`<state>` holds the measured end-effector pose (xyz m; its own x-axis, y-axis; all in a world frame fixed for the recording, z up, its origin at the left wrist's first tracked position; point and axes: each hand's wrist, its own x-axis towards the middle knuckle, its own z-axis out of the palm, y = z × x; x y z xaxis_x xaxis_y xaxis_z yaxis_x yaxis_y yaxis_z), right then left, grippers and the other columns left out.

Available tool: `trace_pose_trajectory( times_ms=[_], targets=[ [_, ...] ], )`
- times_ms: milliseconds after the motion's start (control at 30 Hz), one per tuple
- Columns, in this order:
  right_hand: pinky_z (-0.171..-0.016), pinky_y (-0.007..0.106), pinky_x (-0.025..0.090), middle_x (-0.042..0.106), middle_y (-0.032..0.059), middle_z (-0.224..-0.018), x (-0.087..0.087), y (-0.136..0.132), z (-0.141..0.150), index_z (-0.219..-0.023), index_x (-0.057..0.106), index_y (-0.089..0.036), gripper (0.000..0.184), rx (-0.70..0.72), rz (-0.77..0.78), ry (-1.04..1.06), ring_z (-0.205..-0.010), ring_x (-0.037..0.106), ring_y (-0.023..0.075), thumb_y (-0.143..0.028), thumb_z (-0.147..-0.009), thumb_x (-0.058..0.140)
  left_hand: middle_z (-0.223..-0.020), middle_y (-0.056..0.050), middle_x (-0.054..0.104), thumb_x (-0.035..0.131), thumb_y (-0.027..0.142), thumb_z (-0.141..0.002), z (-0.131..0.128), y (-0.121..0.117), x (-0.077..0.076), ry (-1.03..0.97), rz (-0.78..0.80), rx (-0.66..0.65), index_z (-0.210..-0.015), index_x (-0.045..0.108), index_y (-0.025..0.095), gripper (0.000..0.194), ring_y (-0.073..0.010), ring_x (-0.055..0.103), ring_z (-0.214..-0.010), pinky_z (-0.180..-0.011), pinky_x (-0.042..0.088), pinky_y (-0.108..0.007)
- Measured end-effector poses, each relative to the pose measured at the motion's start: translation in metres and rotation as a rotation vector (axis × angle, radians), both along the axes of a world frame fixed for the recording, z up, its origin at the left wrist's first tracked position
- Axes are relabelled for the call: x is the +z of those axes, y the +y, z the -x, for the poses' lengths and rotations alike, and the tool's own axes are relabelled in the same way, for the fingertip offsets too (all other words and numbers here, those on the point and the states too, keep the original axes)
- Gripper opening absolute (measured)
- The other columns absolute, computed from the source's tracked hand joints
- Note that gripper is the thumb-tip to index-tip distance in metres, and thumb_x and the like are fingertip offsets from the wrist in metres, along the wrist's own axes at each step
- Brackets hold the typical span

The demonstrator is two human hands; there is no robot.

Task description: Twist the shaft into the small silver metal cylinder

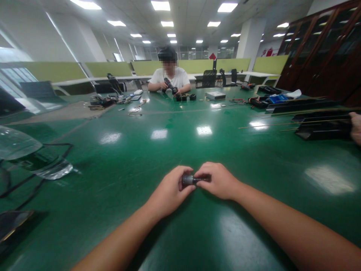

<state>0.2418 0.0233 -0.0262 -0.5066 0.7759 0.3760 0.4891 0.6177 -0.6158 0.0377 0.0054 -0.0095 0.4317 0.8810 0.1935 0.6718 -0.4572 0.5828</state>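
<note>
My left hand [173, 188] is closed around the wide end of a small dark cylindrical part [188, 180] with a grey band. My right hand [221, 181] pinches the thin dark stem at its other end. The part lies sideways between my two hands, at or just above the green tabletop [135, 158]; I cannot tell whether it touches the surface. My fingers cover both of its ends in part. Its exact kind is too small to make out.
A clear plastic bottle [53, 165] and black cables are at the left, with a dark flat device [14, 222] nearer. Black channels [321, 126] and thin rods lie right, beside another person's hand [355, 128]. Across the table, a person [169, 77] holds a dark tool.
</note>
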Motion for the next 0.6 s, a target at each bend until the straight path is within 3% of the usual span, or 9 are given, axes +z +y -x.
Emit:
trace_pose_trajectory(
  times_ms=[167,600],
  targets=[
    [-0.072,0.027,0.045,0.07,0.0033,-0.082,0.0003,-0.0003,0.0015,-0.089,0.074,-0.018,0.014,0.004,-0.001,0.007,-0.078,0.06,0.0156,-0.015,-0.076,0.07,-0.089,-0.001,0.062,0.065,0.023,-0.082,0.0001,0.0022,-0.0014,0.005,0.04,0.012,-0.099,0.061,0.02,0.018,-0.0183,0.057,-0.079,-0.071,0.043,-0.029],
    [-0.069,0.026,0.044,0.07,0.0026,-0.079,0.0017,0.0008,-0.0031,-0.084,0.074,-0.018,0.01,-0.01,0.009,-0.006,-0.074,0.06,0.0149,-0.017,-0.075,0.07,-0.088,-0.001,0.063,0.066,0.022,-0.081,-0.0004,0.0016,0.0016,-0.007,0.083,0.036,-0.1,0.062,0.019,0.02,-0.0182,0.057,-0.078,-0.07,0.043,-0.028]
  ],
)
